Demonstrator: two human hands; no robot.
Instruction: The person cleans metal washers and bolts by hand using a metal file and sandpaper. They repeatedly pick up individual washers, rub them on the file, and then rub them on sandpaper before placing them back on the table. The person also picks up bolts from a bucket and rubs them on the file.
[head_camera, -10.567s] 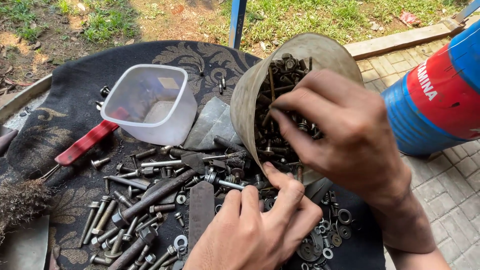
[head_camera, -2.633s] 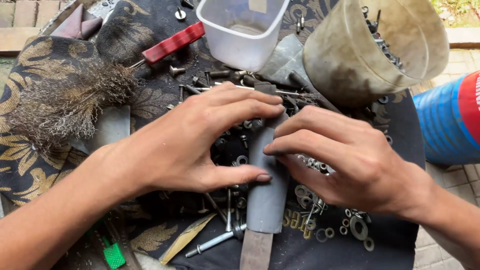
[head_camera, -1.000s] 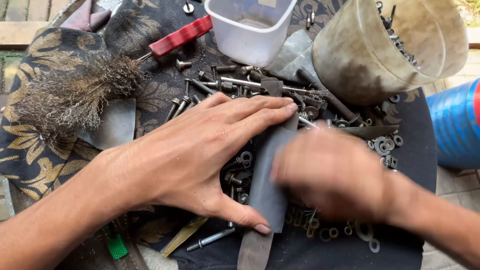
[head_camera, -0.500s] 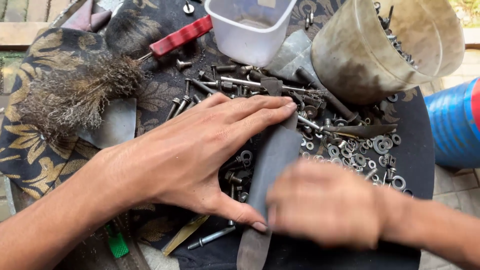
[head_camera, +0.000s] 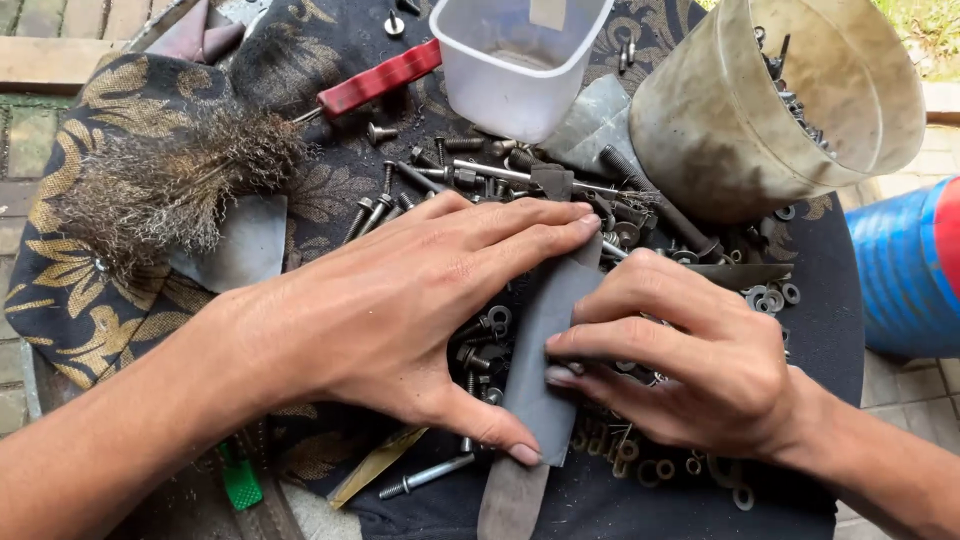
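Observation:
A long flat grey metal strip (head_camera: 545, 340) lies upright down the middle of a dark patterned cloth (head_camera: 110, 290), over a heap of rusty bolts, nuts and washers (head_camera: 480, 180). My left hand (head_camera: 400, 300) lies flat across the heap, fingertips on the strip's top end and thumb against its lower left edge. My right hand (head_camera: 690, 350) rests on the washers to the right, its curled fingers touching the strip's right edge.
A clear plastic tub (head_camera: 515, 60) stands at the top. Beside it a dirty round bucket (head_camera: 770, 110) lies tilted with hardware inside. A wire brush (head_camera: 170, 185), a red-handled tool (head_camera: 375, 78), a blue barrel (head_camera: 915, 275) and a green clip (head_camera: 240, 485) lie around.
My right hand swept down over the washers, blurred, and has come back up against the strip's right edge. My left hand has stayed flat on the heap.

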